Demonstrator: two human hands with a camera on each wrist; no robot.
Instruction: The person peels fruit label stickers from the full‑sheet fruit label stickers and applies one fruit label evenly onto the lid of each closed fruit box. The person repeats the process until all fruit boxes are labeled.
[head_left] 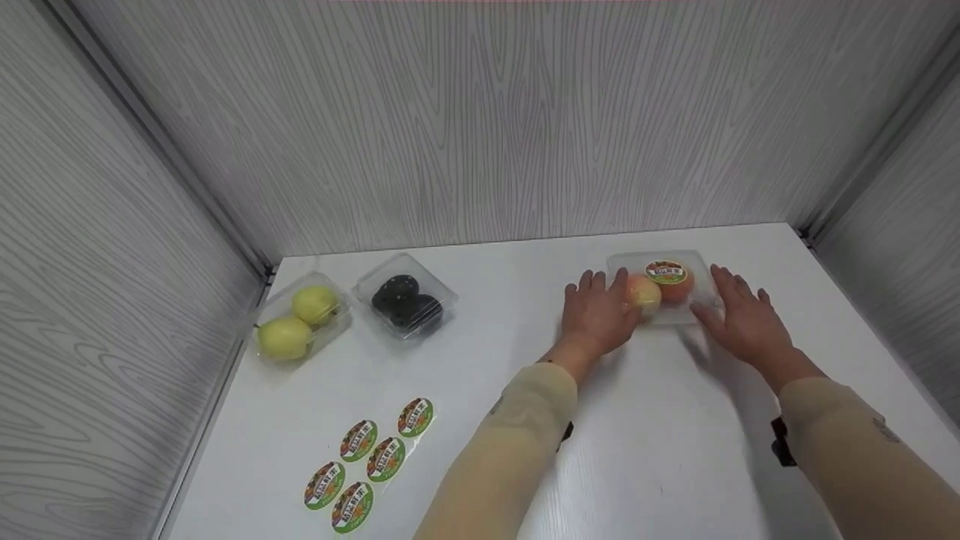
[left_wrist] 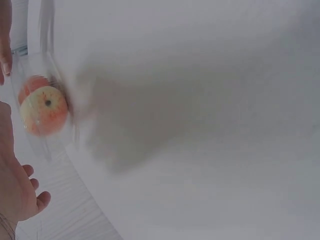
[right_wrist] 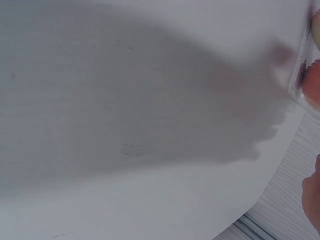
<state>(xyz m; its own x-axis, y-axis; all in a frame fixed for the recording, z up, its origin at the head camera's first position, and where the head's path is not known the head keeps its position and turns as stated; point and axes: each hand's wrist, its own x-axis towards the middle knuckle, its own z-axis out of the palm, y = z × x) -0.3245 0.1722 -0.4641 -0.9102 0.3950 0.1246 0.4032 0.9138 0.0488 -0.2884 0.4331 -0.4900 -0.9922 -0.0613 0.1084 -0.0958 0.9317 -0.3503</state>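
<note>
At the back right of the table in the head view is a clear plastic box [head_left: 622, 261] with two red-and-yellow fruits [head_left: 643, 294] that look like apples. An oval label [head_left: 667, 272] lies on its top. My left hand [head_left: 600, 315] is at the box's left side, fingers extended. On the other side, my right hand [head_left: 746, 319] has its fingers spread beside the right edge. I cannot tell how firmly either hand touches the box. Part of the left hand [left_wrist: 17, 185] shows in the left wrist view, near the boxed fruit [left_wrist: 45, 112].
Towards the left stand a clear box [head_left: 341, 326] with two yellow-green fruits [head_left: 286, 337] and another [head_left: 448, 289] with dark speckled fruits [head_left: 396, 292]. Several oval labels [head_left: 386, 459] lie at the front left. Grey wood-grain panels [head_left: 495, 127] enclose the table's back and sides.
</note>
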